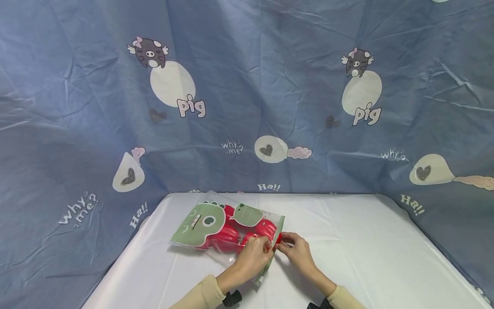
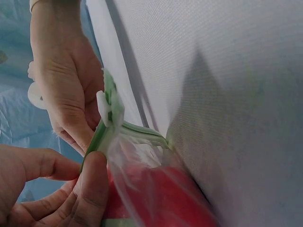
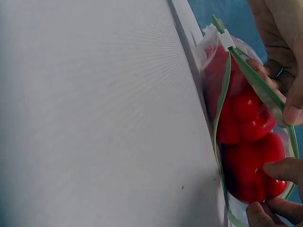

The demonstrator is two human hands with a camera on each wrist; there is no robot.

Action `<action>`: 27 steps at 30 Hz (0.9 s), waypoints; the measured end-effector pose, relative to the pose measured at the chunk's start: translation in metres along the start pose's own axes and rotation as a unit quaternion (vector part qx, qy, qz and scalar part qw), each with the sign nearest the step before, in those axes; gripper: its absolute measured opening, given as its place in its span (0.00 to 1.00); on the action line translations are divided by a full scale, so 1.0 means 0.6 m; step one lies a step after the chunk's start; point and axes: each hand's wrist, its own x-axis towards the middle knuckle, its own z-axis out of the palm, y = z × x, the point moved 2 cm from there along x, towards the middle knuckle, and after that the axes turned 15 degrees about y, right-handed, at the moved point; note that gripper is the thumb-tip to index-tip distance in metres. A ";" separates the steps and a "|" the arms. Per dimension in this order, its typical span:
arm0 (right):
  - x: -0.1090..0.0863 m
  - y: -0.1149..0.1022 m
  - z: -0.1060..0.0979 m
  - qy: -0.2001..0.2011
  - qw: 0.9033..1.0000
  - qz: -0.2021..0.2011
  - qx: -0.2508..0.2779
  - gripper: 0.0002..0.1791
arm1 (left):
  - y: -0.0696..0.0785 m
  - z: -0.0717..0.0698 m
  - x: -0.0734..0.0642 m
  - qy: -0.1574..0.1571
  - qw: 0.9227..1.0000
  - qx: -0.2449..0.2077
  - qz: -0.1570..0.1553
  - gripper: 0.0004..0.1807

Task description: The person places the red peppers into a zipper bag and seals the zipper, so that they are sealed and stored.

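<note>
A clear slider bag (image 1: pixel 208 221) with green dinosaur prints lies on the table, its open mouth facing right. Red bell peppers (image 1: pixel 225 238) fill it. My left hand (image 1: pixel 254 254) pinches the upper green edge of the mouth between thumb and fingers. At the opening, my right hand (image 1: pixel 300 253) grips a red bell pepper (image 3: pixel 244 177) with its thumb and fingertips. Another red pepper (image 3: pixel 246 120) sits beside that one, inside the bag. The white slider (image 3: pixel 226 40) is at the near end of the zip. The bag's film partly covers the peppers.
The white-covered table (image 1: pixel 347 249) extends to both sides of the bag. Behind it hangs a blue printed cloth (image 1: pixel 231 86), which also surrounds the sides. Small red specks (image 3: pixel 183 187) lie on the table near the mouth.
</note>
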 end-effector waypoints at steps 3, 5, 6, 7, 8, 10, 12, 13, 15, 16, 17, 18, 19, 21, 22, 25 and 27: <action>0.003 0.000 0.004 0.002 1.000 -0.001 0.006 0.19 | -0.001 -0.001 0.000 -0.002 1.000 0.000 -0.001 0.02; 0.004 0.000 0.007 0.003 1.000 0.000 0.007 0.18 | -0.001 -0.002 0.001 -0.003 1.000 -0.002 -0.002 0.02; 0.004 0.001 0.008 0.004 1.000 -0.002 0.005 0.17 | -0.001 -0.002 0.001 -0.003 1.000 -0.003 -0.002 0.03; 0.005 0.001 0.010 0.005 1.000 0.000 0.002 0.17 | -0.001 -0.002 0.000 -0.002 1.000 -0.003 -0.001 0.03; 0.005 0.002 0.011 0.005 1.000 0.002 0.000 0.16 | -0.001 -0.002 0.000 -0.002 1.000 -0.003 0.000 0.03; 0.006 0.004 0.013 0.005 1.000 0.009 -0.008 0.16 | 0.000 -0.002 0.000 -0.001 1.000 -0.005 0.001 0.03; 0.007 0.004 0.015 0.005 1.000 0.012 -0.018 0.15 | 0.000 -0.002 -0.001 -0.001 1.000 -0.005 0.003 0.03; 0.007 0.004 0.017 0.006 1.000 0.017 -0.021 0.15 | 0.000 -0.002 -0.001 -0.001 1.000 -0.005 0.004 0.03; 0.008 0.004 0.019 0.007 0.999 0.016 -0.029 0.15 | 0.001 -0.003 -0.001 -0.001 1.000 -0.005 0.004 0.04; 0.008 0.004 0.019 0.008 0.999 0.015 -0.033 0.15 | 0.001 -0.003 -0.001 0.000 1.000 -0.003 0.005 0.04; 0.009 0.004 0.020 0.007 0.999 0.008 -0.037 0.15 | 0.001 -0.003 -0.001 0.000 1.000 -0.002 0.006 0.04; 0.009 0.004 0.021 0.008 0.999 0.005 -0.040 0.15 | 0.002 -0.003 -0.001 0.001 1.000 -0.001 0.008 0.04; 0.009 0.004 0.021 0.009 0.999 0.003 -0.042 0.15 | 0.002 -0.003 -0.001 0.002 1.000 0.000 0.009 0.04; 0.009 0.004 0.022 0.010 0.999 0.000 -0.047 0.15 | 0.002 -0.002 -0.002 0.003 1.000 0.001 0.009 0.04; 0.010 0.003 0.022 0.011 0.999 -0.003 -0.049 0.15 | 0.002 -0.002 -0.002 0.003 1.000 0.000 0.009 0.04; 0.011 0.003 0.023 0.011 0.998 -0.004 -0.054 0.15 | 0.001 -0.002 -0.002 0.003 1.000 -0.003 0.008 0.05; 0.011 0.004 0.024 0.009 0.998 -0.005 -0.054 0.14 | 0.001 -0.002 -0.003 0.003 1.000 -0.004 0.007 0.05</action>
